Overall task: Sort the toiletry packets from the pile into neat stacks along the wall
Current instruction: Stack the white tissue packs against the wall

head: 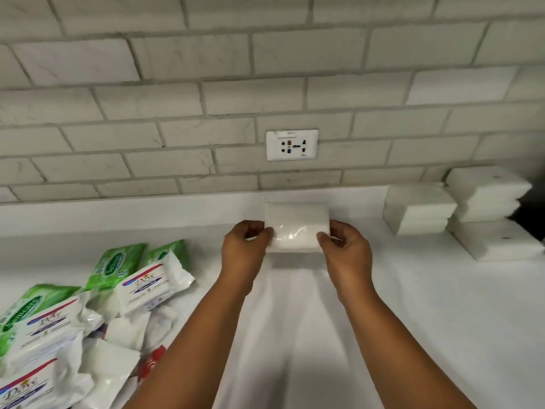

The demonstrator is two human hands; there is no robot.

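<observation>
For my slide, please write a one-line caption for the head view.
Both hands, left and right, hold a white packet above the counter, between the pile and the stacks.

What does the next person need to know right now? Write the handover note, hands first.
Left hand: pinches the left end of the clear packet.
Right hand: pinches its right end. The packet is held over the counter, below the socket; whether it touches down cannot be told.
Done: white stacks stand along the wall at the right.
Left: set this packet down by the wall, then sort the pile at the left, green packets and Dove packets mixed with plain white ones, into stacks.
</observation>
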